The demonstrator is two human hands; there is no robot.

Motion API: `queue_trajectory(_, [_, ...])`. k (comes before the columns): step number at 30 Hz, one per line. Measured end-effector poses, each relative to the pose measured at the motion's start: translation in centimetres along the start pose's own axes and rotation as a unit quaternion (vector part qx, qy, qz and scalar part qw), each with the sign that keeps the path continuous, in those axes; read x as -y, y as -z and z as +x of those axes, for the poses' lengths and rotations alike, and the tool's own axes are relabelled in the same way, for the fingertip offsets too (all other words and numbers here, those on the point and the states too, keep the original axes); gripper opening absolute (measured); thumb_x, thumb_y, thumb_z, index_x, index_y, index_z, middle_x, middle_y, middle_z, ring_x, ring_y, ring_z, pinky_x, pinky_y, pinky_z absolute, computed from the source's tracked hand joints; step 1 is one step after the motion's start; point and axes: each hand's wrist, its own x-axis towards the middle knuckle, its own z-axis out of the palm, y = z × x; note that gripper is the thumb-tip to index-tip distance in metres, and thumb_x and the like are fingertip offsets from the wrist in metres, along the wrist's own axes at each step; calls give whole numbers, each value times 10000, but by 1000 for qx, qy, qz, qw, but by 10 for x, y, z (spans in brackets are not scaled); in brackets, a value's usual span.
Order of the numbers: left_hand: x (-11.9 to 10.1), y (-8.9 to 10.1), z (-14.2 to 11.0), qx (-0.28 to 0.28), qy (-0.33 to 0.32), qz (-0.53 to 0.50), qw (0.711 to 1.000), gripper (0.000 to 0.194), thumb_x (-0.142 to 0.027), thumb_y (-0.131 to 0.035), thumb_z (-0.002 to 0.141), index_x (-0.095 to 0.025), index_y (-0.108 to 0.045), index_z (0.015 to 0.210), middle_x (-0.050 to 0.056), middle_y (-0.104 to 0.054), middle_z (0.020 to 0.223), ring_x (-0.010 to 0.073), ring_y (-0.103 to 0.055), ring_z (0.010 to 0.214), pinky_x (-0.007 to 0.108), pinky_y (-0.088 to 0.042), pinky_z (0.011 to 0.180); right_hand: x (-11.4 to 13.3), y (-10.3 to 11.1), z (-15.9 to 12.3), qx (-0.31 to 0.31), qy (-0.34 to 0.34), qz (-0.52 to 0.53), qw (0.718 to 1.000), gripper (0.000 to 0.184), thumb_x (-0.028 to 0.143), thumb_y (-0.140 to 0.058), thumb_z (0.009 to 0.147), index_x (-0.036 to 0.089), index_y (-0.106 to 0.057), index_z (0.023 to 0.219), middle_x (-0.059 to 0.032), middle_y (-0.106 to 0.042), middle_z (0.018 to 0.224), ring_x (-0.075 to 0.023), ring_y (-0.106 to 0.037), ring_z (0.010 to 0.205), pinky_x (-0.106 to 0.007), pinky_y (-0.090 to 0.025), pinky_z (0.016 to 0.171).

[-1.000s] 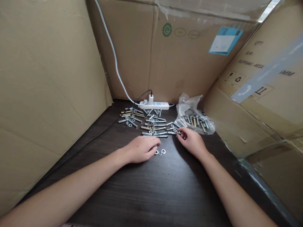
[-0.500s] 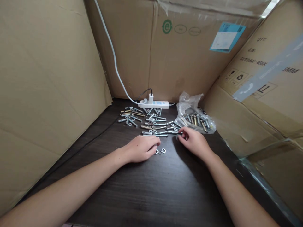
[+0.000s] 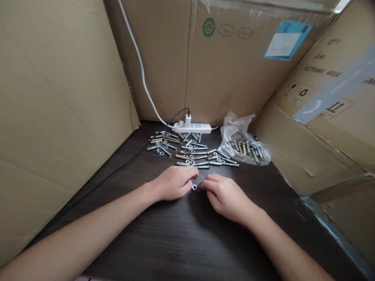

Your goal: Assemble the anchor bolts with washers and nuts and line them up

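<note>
Since half a second ago, the right hand (image 3: 227, 193) has swung inward and nearer, away from the bolts (image 3: 202, 167), so that its fingertips now lie over the small rings; the left hand (image 3: 175, 182) has stayed where it was.

Nearest, both bare forearms reach in over a bare stretch of the dark tabletop (image 3: 164, 242). The hands face each other, a narrow gap between them. A silvery nut (image 3: 194, 187) lies flat in that gap, just beside the left fingertips. Right of it, a thin ring (image 3: 199, 189) shows only in part, at the right fingertips. The right grip is curled with fingers bunched; whether it is clamped on anything, I cannot tell. The left grip is curled too, thumb tucked near the fingers, and its hold is likewise hidden.

Just beyond the hands, the bolts lie in loose rows, silver and brassy, with washers (image 3: 192, 162) and nuts scattered among them. Another cluster lies farther left, passed by a black cable (image 3: 123, 166). To the right, a crumpled clear bag (image 3: 227, 132) holds more bolts.

Behind these sits a white power strip (image 3: 202, 128) with an adapter (image 3: 188, 120) standing in it and a white cord (image 3: 142, 70) rising leftward. Farthest back stands a cardboard box (image 3: 222, 70) bearing a blue label (image 3: 288, 41).
</note>
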Motion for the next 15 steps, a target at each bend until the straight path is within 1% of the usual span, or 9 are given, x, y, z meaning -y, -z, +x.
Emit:
queue_trajectory(3, [0, -1, 0, 2, -2, -2, 1000, 127, -117, -412, 835, -194, -503, 880, 3, -591, 874, 148, -547, 763, 249, -396, 682, -1, -2, 0, 0, 8, -1, 1000, 330, 42, -417, 796, 174, -665, 970, -55, -665, 852, -184, -576, 804, -287, -448, 744])
queue_trajectory(7, [1, -2, -1, 2, -4, -9, 1000, 132, -131, -406, 848, -195, -509, 901, 8, -597, 887, 150, -551, 771, 250, -401, 693, -2, -3, 1, 4, 18, 0, 1000, 384, 14, -404, 775, 175, -673, 997, -63, -674, 891, -192, -570, 845, -300, -452, 777])
queue_trajectory(11, [2, -3, -1, -3, -7, -14, 1000, 133, -133, -410, 854, -191, -513, 915, 13, -602, 900, 151, -558, 785, 249, -408, 700, 1, -6, 1, 17, 17, -18, 1000, 369, 26, -418, 792, 178, -680, 1002, -67, -672, 903, -203, -561, 849, -321, -445, 798])
queue_trajectory(15, [2, -3, -1, -3, -9, -15, 1000, 137, -121, -420, 847, -189, -515, 918, 9, -604, 908, 148, -564, 792, 248, -415, 710, 3, -8, 2, 34, 11, -34, 999, 344, 48, -438, 808, 180, -673, 1022, -65, -665, 911, -206, -554, 855, -318, -437, 797])
